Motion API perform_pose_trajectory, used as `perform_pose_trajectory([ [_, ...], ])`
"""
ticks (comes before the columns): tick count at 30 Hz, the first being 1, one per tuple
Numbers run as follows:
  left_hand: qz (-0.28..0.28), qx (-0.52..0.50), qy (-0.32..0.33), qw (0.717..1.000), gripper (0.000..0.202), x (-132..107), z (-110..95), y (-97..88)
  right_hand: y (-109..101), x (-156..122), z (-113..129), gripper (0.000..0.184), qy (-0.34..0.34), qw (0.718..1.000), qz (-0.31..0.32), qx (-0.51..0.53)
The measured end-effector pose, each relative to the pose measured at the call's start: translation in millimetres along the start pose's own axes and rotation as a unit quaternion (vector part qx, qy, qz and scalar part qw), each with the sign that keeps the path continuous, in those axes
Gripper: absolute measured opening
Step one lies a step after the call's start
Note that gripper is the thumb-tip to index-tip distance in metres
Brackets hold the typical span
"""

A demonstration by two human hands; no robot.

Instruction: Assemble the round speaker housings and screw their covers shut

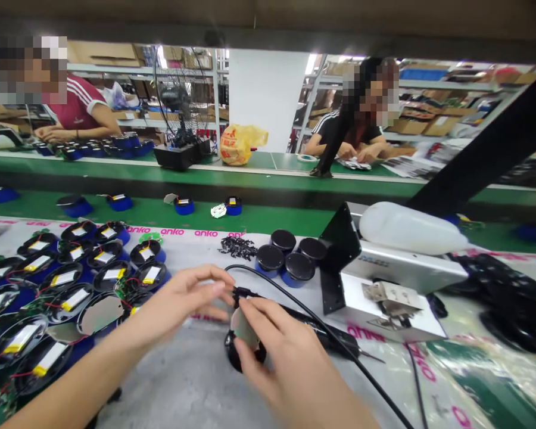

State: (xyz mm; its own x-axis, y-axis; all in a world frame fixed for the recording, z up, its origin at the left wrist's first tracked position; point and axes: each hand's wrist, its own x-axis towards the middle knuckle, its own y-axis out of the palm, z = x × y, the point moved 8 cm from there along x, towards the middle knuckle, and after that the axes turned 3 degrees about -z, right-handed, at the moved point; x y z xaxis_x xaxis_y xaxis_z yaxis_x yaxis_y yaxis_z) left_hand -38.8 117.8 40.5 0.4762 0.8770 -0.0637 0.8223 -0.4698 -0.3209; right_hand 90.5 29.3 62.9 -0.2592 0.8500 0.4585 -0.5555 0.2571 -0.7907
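Note:
My right hand (290,345) has its thumb and fingers around a flat, round grey-tan disc (242,329), tilted over a black round housing (233,353) on the grey work surface. The fingers partly cover both. My left hand (201,293), slightly blurred, is just to the left, its fingers curved and apart with nothing visible between them. Beyond my hands lies a black electric screwdriver (335,339), its bit pointing right and its cable arching over it. The left fingertips are close to its rear end; whether they touch it I cannot tell.
Several blue-and-black round housings (75,295) with batteries and wires crowd the left. Capped round units (299,267) and a pile of small black parts (239,248) lie ahead. A metal device (393,298) carrying a white bottle (411,229) stands right. Two people sit across the green line (268,220).

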Motion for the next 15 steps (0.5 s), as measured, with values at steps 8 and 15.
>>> perform_pose_trajectory([
  [8,-0.032,0.397,0.023,0.917,0.025,84.1,9.2,-23.7,-4.5,-1.2,8.9,0.041,-0.029,0.997,0.004,0.068],
  [15,0.017,0.442,-0.015,0.897,0.028,96.0,23.7,-26.9,-4.8,-11.5,-6.7,0.039,0.040,0.991,0.050,0.119],
])
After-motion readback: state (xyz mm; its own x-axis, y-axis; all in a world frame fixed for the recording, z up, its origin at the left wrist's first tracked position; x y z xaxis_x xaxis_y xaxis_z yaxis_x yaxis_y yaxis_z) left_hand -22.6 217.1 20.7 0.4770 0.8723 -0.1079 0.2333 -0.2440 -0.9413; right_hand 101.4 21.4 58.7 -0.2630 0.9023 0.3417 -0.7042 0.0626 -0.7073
